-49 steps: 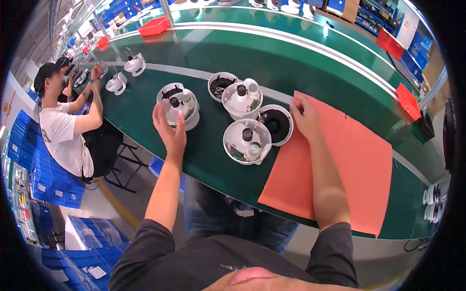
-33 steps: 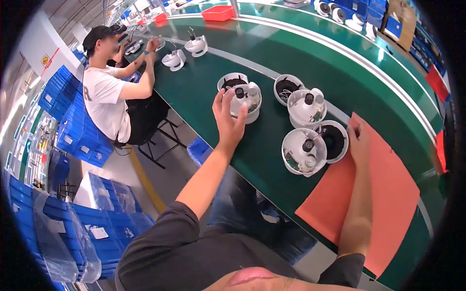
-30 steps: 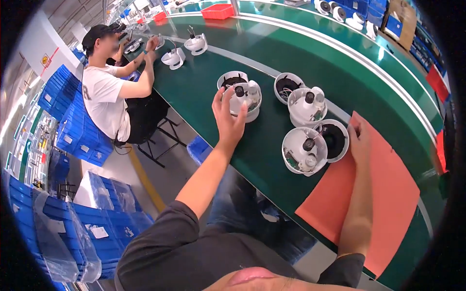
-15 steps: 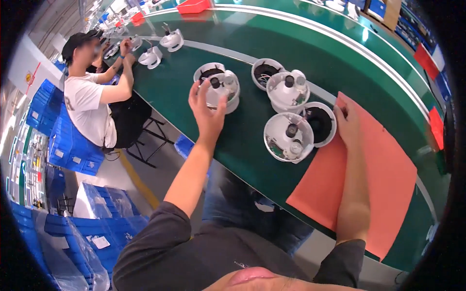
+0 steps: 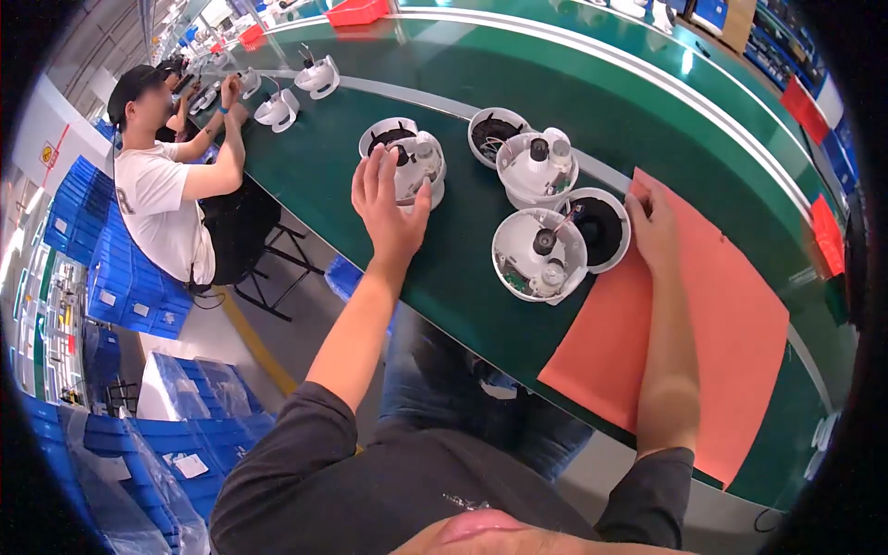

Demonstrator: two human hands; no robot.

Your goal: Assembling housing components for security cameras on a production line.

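Note:
My left hand [image 5: 390, 205] reaches over a white dome-shaped housing [image 5: 431, 168] with a black lens and clear part inside. Its fingers are stretched out and the thumb stands apart at the housing's side; whether they press on it I cannot tell. Behind it sits a white bowl with black lining [image 5: 379, 132]. My right hand [image 5: 655, 227] rests on an orange sheet [image 5: 712, 351], fingers loosely curled with a gap at the thumb, nothing seen between them. It is beside a black-lined white bowl [image 5: 601, 231]. Left of that bowl stand two open housings, one nearer [image 5: 518, 245] and one farther [image 5: 518, 171].
Another black-lined bowl [image 5: 481, 125] stands at the back of the green table [image 5: 444, 268]. Farther left are more white housings [image 5: 319, 76] and a seated person [image 5: 157, 185] at work. Blue crates [image 5: 139, 287] stand on the floor at left. Red bins [image 5: 356, 11] line the far side.
The whole view has shifted slightly. My left hand's fingers have come closer together over the left housing. The right hand stays on the orange sheet.

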